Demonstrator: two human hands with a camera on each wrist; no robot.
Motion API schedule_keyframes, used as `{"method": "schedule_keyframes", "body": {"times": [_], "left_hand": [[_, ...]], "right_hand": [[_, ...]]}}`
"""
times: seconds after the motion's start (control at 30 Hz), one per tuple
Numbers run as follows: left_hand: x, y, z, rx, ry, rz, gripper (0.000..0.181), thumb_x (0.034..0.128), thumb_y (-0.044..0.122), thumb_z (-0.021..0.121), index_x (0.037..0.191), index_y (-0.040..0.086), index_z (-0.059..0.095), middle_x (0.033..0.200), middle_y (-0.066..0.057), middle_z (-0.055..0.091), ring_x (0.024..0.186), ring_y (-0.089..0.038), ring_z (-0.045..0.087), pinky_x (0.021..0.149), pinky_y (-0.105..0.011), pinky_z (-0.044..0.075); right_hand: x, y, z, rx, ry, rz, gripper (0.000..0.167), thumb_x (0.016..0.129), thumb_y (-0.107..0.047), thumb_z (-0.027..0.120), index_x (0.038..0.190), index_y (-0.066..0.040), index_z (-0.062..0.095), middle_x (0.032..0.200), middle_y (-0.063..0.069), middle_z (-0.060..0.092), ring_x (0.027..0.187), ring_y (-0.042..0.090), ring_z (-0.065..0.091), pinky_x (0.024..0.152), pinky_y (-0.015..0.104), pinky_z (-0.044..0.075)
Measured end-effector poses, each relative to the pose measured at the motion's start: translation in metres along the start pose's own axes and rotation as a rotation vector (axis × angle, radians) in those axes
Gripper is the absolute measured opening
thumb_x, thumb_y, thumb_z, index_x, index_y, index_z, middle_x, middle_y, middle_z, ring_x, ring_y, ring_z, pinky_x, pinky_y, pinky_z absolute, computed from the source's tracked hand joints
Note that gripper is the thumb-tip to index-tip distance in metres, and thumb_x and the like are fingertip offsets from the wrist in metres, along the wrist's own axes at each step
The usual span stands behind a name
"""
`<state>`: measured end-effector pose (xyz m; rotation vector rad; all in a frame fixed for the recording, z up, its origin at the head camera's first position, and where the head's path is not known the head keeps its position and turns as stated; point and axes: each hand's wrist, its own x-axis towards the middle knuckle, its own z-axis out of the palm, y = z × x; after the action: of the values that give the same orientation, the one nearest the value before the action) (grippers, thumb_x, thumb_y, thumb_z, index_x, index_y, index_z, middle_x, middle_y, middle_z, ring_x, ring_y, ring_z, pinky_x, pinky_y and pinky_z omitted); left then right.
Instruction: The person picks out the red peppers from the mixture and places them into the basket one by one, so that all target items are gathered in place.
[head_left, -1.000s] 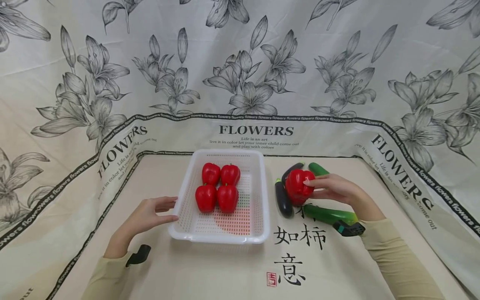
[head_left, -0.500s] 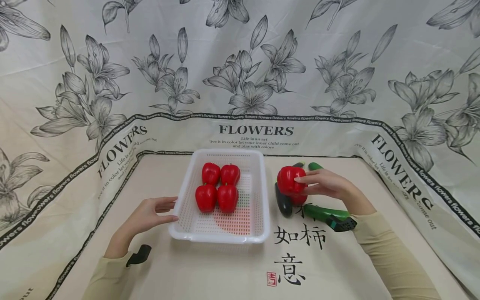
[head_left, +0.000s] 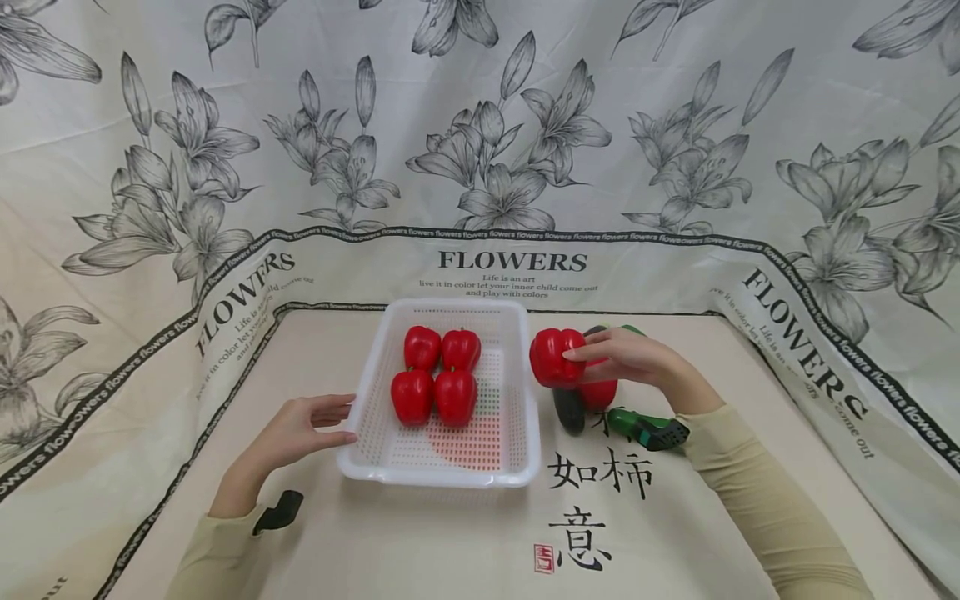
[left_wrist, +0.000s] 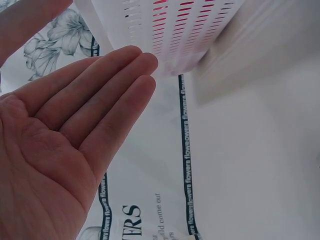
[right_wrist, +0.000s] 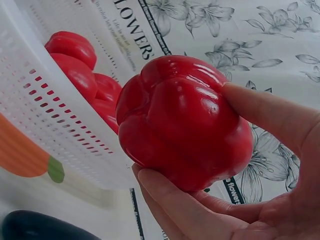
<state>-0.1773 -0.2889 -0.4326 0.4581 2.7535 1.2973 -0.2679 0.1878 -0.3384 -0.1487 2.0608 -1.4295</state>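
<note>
A white perforated plastic basket (head_left: 450,479) holds several red bell peppers (head_left: 455,397) in its left half. At the basket's left side is my left hand (head_left: 288,433), its fingers extended and fingertips at the wall; the left wrist view shows its straight fingers beside the basket wall (left_wrist: 175,30). My right hand (head_left: 633,358) grips another red bell pepper (head_left: 553,357) between thumb and fingers, raised just beside the basket's right rim. In the right wrist view this bell pepper (right_wrist: 180,120) is close to the perforated wall, outside it.
Right of the basket, partly hidden by my right hand, lie one more red bell pepper (head_left: 602,394), a dark eggplant (head_left: 568,411) and a green cucumber-like vegetable (head_left: 626,423). More dark and green vegetables show behind. Flower-printed cloth (head_left: 510,167) surrounds the table (head_left: 420,542).
My right hand has lifted the bell pepper off the vegetable group and carried it left to the basket's right rim, uncovering another pepper beneath. The left hand and basket have stayed put.
</note>
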Motion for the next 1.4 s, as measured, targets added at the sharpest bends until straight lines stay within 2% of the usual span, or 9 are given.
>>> {"method": "schedule_keyframes", "body": {"times": [0.07,0.33,0.77,1.0,1.2,1.4], "left_hand": [[0.000,0.000,0.000,0.001,-0.001,-0.001,0.063,0.0753,0.033,0.080,0.128,0.005,0.058,0.119,-0.016,0.066,0.107,-0.033,0.064,0.088,-0.047,0.054],[-0.001,0.002,0.000,0.013,0.002,0.007,0.064,0.0751,0.034,0.080,0.128,0.004,0.058,0.118,-0.016,0.066,0.107,-0.033,0.064,0.088,-0.045,0.054],[0.000,0.002,0.000,0.013,-0.003,0.009,0.065,0.0752,0.034,0.080,0.128,0.003,0.058,0.119,-0.016,0.066,0.107,-0.032,0.064,0.089,-0.046,0.053],[0.001,0.002,0.000,0.022,-0.004,-0.006,0.065,0.0754,0.036,0.079,0.128,0.004,0.058,0.119,-0.016,0.065,0.108,-0.032,0.064,0.089,-0.046,0.054],[0.000,0.002,0.000,0.029,-0.005,-0.006,0.066,0.0755,0.036,0.079,0.129,0.004,0.057,0.120,-0.016,0.065,0.108,-0.032,0.064,0.089,-0.046,0.053],[0.000,0.002,-0.002,0.039,-0.009,-0.007,0.065,0.0759,0.037,0.079,0.129,0.005,0.057,0.121,-0.015,0.065,0.109,-0.032,0.064,0.089,-0.044,0.054]], "right_hand": [[0.003,-0.002,0.002,-0.001,-0.004,0.003,0.074,0.090,-0.024,0.064,0.141,0.012,0.024,0.135,0.028,0.047,0.102,0.026,0.066,0.104,0.048,0.041],[0.014,-0.009,0.011,-0.069,-0.038,-0.011,0.060,0.088,-0.025,0.066,0.133,0.007,0.043,0.128,0.022,0.055,0.103,0.028,0.066,0.102,0.049,0.044],[0.033,-0.017,0.028,-0.065,-0.066,-0.007,0.055,0.086,-0.025,0.069,0.129,0.003,0.050,0.125,0.020,0.058,0.103,0.028,0.066,0.098,0.047,0.049],[0.037,-0.024,0.042,-0.090,-0.081,-0.019,0.055,0.085,-0.027,0.070,0.130,-0.003,0.051,0.126,0.017,0.059,0.107,0.028,0.063,0.092,0.043,0.053],[0.044,-0.026,0.050,-0.081,-0.101,-0.020,0.057,0.084,-0.027,0.071,0.130,0.000,0.051,0.125,0.017,0.060,0.106,0.028,0.064,0.096,0.046,0.050],[0.053,-0.028,0.060,-0.061,-0.129,-0.008,0.055,0.084,-0.025,0.071,0.129,0.001,0.051,0.124,0.017,0.060,0.107,0.027,0.064,0.094,0.043,0.052]]}}
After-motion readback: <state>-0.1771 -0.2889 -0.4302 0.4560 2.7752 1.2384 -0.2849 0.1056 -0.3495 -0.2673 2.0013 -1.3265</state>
